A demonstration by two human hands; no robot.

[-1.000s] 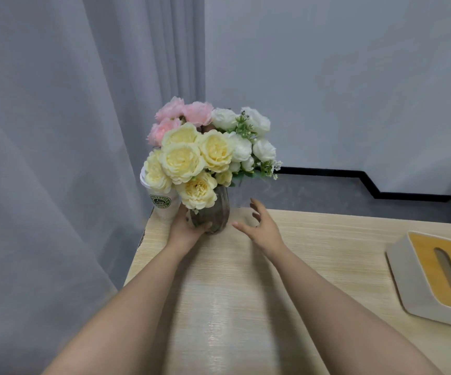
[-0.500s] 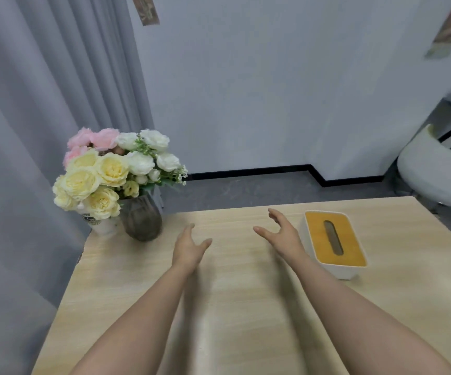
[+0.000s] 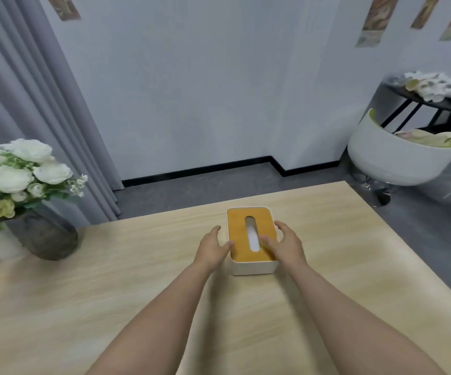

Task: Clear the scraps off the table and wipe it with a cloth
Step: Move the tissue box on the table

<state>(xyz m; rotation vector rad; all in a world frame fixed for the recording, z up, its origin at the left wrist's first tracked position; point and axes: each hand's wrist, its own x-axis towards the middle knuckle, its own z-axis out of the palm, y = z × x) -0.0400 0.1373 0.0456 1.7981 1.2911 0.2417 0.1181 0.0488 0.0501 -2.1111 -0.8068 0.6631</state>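
Matt pale wood-grain table [image 3: 110,280]

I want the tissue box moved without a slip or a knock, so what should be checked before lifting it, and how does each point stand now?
1. Left hand on the box's left side: ok, thumb rests on the lid edge.
2. Right hand on the right side: ok, thumb lies on the lid.
3. Firm grip round the tissue box: cannot tell, fingers look loosely curved.
4. Box flat on the table: ok.
5. Vase of flowers apart from the box: ok, far left.
6. Cloth for wiping in view: not ok.
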